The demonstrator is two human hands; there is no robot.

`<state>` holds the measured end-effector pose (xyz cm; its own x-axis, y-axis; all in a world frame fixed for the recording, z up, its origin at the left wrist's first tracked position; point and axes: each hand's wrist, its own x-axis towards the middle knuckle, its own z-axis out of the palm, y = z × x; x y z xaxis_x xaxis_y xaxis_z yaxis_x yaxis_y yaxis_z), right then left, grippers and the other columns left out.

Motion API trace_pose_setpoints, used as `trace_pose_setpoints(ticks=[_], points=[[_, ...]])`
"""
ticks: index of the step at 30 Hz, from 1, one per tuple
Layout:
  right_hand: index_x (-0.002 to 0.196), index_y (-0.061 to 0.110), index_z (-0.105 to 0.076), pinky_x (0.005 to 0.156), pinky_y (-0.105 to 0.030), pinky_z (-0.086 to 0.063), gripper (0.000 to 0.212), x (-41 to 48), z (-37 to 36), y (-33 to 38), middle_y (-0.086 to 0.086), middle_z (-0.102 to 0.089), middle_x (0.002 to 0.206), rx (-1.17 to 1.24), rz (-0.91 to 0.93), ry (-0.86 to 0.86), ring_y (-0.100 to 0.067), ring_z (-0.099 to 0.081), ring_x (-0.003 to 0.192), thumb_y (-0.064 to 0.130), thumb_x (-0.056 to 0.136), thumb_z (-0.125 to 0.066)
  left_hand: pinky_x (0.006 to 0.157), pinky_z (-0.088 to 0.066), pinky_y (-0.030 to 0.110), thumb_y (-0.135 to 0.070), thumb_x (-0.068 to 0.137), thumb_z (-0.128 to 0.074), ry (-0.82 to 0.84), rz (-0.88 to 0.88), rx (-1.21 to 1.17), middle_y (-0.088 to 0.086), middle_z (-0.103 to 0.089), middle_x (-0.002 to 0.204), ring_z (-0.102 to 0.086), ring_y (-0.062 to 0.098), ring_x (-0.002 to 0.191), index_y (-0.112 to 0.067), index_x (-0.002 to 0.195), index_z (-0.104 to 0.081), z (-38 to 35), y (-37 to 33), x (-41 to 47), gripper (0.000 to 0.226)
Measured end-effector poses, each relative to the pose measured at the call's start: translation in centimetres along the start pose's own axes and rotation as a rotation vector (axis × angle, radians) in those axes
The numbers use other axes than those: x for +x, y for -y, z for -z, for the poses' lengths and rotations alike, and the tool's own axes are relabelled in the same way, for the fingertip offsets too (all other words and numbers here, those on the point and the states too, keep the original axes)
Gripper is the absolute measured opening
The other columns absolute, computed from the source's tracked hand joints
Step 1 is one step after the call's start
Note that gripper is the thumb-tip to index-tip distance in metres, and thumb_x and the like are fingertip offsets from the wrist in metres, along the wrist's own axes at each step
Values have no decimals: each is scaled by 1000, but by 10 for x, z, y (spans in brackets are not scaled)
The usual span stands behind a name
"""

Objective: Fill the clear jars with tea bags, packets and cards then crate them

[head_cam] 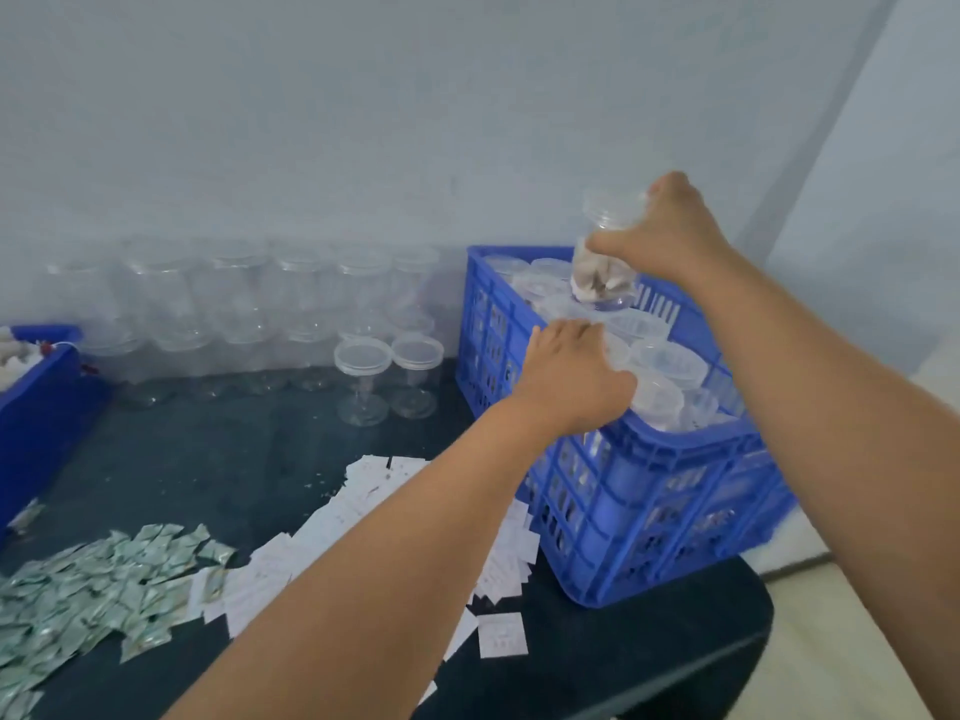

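Crating step in hand, by the look of things. Right of centre in the frame, right grip clenched round the neck of a clear plastic lidded jar with pale tea bags inside, held roughly upright just above the far corner of a blue slatted plastic crate, not yet set down. Inside the crate, many lidded clear jars packed close together. Left grip palm-down on those lids near the crate's left rim, fingers bent over one lid; grasping or only steadying, cannot tell. Left of the crate on the dark tabletop, rows of empty clear jars; lower left, a heap of green-silver packets beside scattered white cards. Next, probably: find or clear a free gap among the packed lids, lower the held jar straight into it, then release.
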<state>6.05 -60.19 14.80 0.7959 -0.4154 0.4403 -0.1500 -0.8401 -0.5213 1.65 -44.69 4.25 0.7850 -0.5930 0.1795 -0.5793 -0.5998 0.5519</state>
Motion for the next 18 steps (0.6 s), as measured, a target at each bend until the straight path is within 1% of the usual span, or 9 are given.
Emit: trace_pose_setpoints(ticks=[2, 4, 8, 10, 12, 13, 14, 16, 18], points=[[144, 5, -42, 95, -33, -45, 96, 21, -21, -10, -13, -49, 145, 27, -90, -12, -33, -57, 131, 49, 72, -88, 127, -13, 49, -32, 95, -40, 36, -23, -53, 10, -47, 147, -26, 30, 147, -9, 127, -55, -1, 9, 3, 42], [148, 7, -37, 99, -36, -46, 97, 38, -38, -18, -15, -45, 148, 15, -127, -55, -37, -55, 134, 47, 75, -87, 126, -16, 48, -31, 89, -32, 51, -41, -101, 11, -49, 138, -28, 29, 142, -9, 117, -54, -3, 15, 2, 43], [156, 7, -32, 106, -42, -48, 99, 68, -63, -23, -20, -34, 153, -151, -159, 28, -43, -54, 135, 47, 83, -85, 126, -17, 41, -34, 82, -24, -1, -72, -163, 11, -47, 140, -24, 25, 144, -11, 148, -50, -9, 14, -2, 74], [159, 4, -27, 104, -41, -48, 103, 75, -73, -26, -21, -32, 157, -218, -251, 141, -41, -53, 138, 47, 84, -84, 127, -19, 43, -35, 82, -23, -28, -82, -161, 11, -47, 142, -22, 23, 147, -17, 153, -47, -10, 14, 0, 77], [153, 4, -36, 86, -38, -53, 97, 74, -82, -28, -20, -49, 144, -224, -349, 244, -36, -64, 120, 45, 80, -85, 123, -26, 48, -36, 82, -23, -27, -80, -172, 10, -46, 143, -18, 20, 148, -20, 152, -49, -9, 15, 2, 76], [144, 5, -44, 78, -37, -56, 87, 73, -87, -31, -18, -59, 127, -201, -379, 277, -33, -69, 102, 44, 78, -85, 120, -30, 50, -36, 82, -24, -19, -72, -177, 9, -45, 144, -17, 18, 148, -21, 151, -50, -9, 15, 3, 75], [137, 5, -49, 78, -39, -59, 78, 73, -92, -34, -16, -63, 113, -175, -402, 326, -32, -69, 93, 42, 78, -84, 118, -33, 51, -36, 82, -24, -15, -66, -181, 8, -44, 145, -16, 17, 148, -22, 150, -50, -9, 16, 4, 74], [143, 7, -52, 100, -51, -58, 72, 73, -100, -41, -16, -61, 120, -185, -421, 468, -36, -67, 109, 46, 88, -78, 115, -34, 52, -37, 82, -24, -23, -63, -186, 7, -45, 145, -15, 15, 147, -24, 149, -51, -11, 17, 4, 73], [148, 13, -53, 112, -53, -51, 68, 72, -101, -44, -14, -58, 139, -229, -419, 567, -37, -63, 124, 55, 96, -67, 115, -34, 51, -36, 83, -24, -29, -67, -201, 6, -45, 143, -16, 14, 146, -24, 148, -52, -13, 18, 3, 72]])
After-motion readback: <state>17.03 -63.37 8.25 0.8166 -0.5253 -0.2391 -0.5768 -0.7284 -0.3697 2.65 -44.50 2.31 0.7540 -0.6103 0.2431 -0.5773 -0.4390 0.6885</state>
